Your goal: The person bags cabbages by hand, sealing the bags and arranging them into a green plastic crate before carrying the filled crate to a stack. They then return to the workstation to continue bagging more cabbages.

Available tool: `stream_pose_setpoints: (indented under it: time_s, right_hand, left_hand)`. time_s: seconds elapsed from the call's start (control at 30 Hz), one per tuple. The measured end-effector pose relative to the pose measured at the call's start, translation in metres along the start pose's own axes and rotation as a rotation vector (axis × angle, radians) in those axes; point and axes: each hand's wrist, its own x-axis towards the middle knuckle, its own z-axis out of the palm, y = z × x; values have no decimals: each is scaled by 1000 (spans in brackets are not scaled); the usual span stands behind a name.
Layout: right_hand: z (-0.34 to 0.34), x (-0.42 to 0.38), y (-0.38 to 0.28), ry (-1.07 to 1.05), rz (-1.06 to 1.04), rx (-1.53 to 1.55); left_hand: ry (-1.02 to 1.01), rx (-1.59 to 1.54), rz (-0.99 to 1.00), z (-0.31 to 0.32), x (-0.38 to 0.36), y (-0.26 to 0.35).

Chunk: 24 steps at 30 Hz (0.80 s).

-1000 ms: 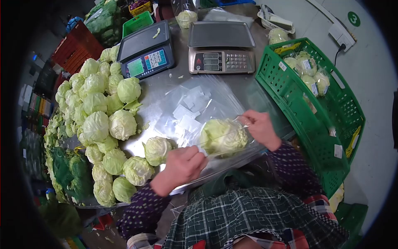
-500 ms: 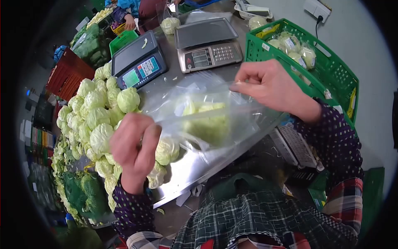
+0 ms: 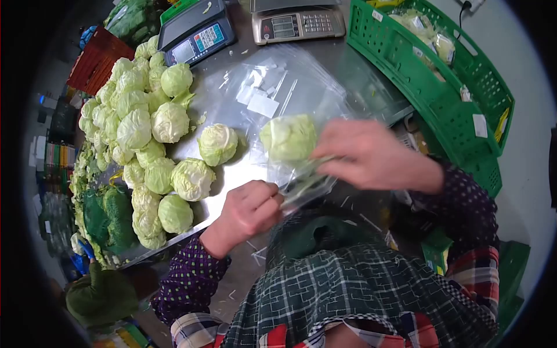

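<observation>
A pale green cabbage sits inside a clear plastic bag at the table's near edge. Closed on the gathered near end of the bag is my left hand. My right hand, slightly blurred, pinches the bag just right of the cabbage. To the left stand loose cabbages, the nearest being one cabbage and another. Beyond the bagged cabbage lie flat clear bags with white labels among them.
A heap of cabbages covers the table's left side. Two scales, one dark and one silver, stand at the back. Green crates with bagged produce are on the right. A person is at lower left.
Both hands have come closer to my body and to each other, and the stretched bag opening is now gathered between them. My view has tilted down toward the table.
</observation>
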Motion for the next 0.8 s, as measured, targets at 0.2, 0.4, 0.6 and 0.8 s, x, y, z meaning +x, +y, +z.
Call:
stream_pose_setpoints:
  time_s: [0.2,0.4,0.6,0.8]
  right_hand:
    - [47,16,-10,-293,58,204]
    - [-34,9,-50,-252,134,494]
    - [-55,-152,88,-99,972,43]
    - [35,-119,107,-38,736,59]
  left_hand:
    - [119,98,-42,2,0,6]
    - [121,98,-139,-11,-4,1]
    - [204,96,-219,-21,-37,-4]
    - [162,-236,-681,11,-48,-33]
